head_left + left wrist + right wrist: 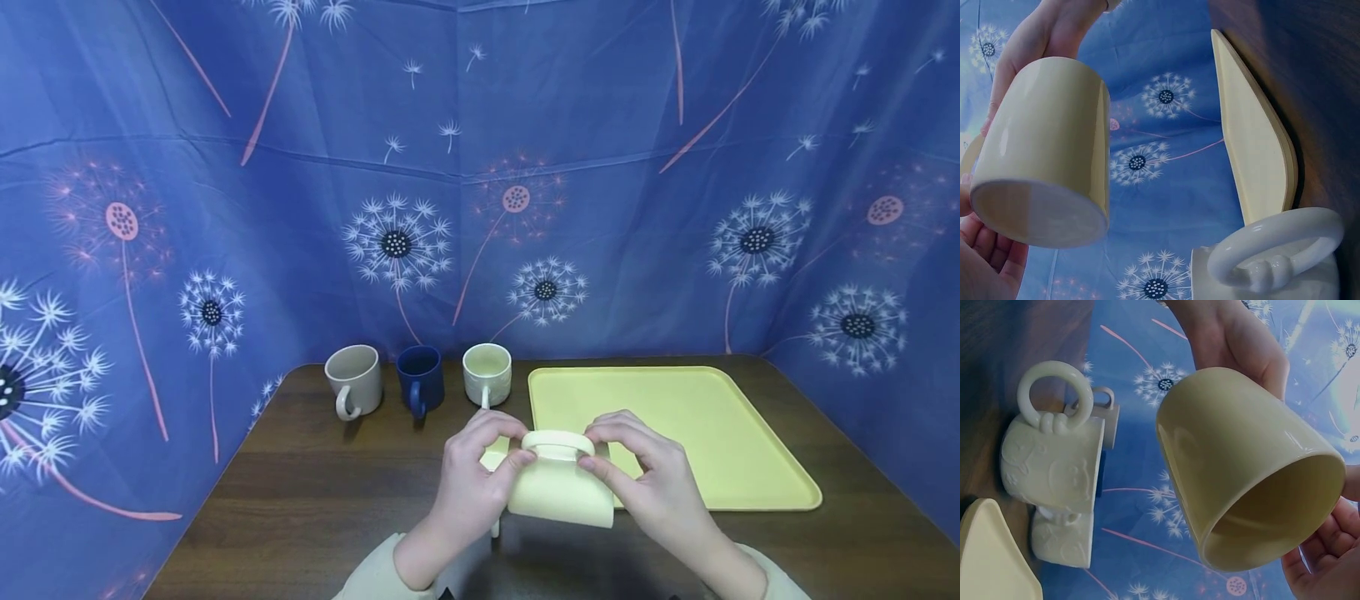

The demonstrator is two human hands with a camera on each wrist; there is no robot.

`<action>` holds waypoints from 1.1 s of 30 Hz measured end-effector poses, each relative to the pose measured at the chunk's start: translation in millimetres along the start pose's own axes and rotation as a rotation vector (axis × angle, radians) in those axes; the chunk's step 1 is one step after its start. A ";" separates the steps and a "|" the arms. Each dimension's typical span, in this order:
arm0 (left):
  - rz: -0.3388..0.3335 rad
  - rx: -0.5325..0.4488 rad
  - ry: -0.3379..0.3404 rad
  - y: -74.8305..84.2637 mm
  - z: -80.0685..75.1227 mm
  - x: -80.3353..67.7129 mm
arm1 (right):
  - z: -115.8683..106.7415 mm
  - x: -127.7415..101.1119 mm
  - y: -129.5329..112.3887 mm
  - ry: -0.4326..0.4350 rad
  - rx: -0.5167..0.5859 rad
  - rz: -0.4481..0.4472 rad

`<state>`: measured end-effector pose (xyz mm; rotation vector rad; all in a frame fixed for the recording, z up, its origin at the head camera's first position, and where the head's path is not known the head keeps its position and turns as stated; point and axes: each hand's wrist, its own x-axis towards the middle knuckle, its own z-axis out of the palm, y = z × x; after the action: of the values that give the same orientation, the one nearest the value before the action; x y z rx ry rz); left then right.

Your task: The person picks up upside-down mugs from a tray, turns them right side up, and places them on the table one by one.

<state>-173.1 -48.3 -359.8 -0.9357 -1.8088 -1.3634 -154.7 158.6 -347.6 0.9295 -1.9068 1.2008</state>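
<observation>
A pale yellow mug [562, 492] is held up in front of me, lying on its side with its handle [557, 439] upward. My left hand [476, 467] pinches the left end of the handle between thumb and forefinger. At its right end, my right hand [656, 467] pinches it the same way. The right wrist view looks into the open mouth of the yellow mug [1250, 462]. Beneath and behind the left hand is a white mug [1266, 281] with a ring-shaped handle, mostly hidden in the head view.
Along the table's back edge stand a grey mug [356, 379], a dark blue mug [422, 379] and a whitish embossed mug [487, 375]. A yellow tray [697, 433] lies to the right on the brown wooden table [300, 500]. Blue dandelion-print cloth [600, 167] hangs around the table.
</observation>
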 end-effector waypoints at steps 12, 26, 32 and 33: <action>-0.131 0.014 -0.101 1.6 -3.6 -1.9 | -5.2 7.9 -0.8 -0.048 -0.034 0.009; -0.163 0.022 -0.247 1.7 -13.9 0.9 | -8.0 13.2 -0.1 -0.117 -0.038 -0.007; -0.220 -0.016 -0.297 3.1 -18.5 3.2 | -9.8 16.0 0.8 -0.156 -0.054 -0.020; -0.240 -0.021 -0.311 3.8 -19.4 4.1 | -10.0 16.4 0.7 -0.165 -0.053 -0.017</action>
<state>-170.2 -65.8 -350.1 -1.0117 -2.2039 -1.4449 -161.9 164.7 -330.9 1.0424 -2.0455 1.0874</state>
